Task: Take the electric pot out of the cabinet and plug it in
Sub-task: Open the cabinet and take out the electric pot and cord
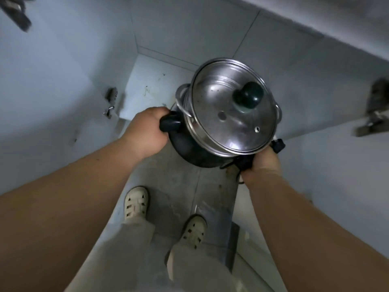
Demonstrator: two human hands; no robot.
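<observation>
The electric pot (189, 148) has a black body, a steel steamer ring and a glass lid (229, 114) with a dark knob (248, 96). I hold it in the air, tilted, in front of the open white cabinet (147, 85). My left hand (147, 131) grips the black side handle (169, 123) on its left. My right hand (263, 163) grips the opposite handle together with the bundled black cord. The black plug (277, 145) sticks out just above my right hand.
The open cabinet doors stand at left (52, 91) and right (336, 165), with metal hinges (110, 102) showing. The cabinet's stained floor panel (151, 81) lies behind the pot. My feet in pale sandals (135, 205) stand on the grey tiled floor below.
</observation>
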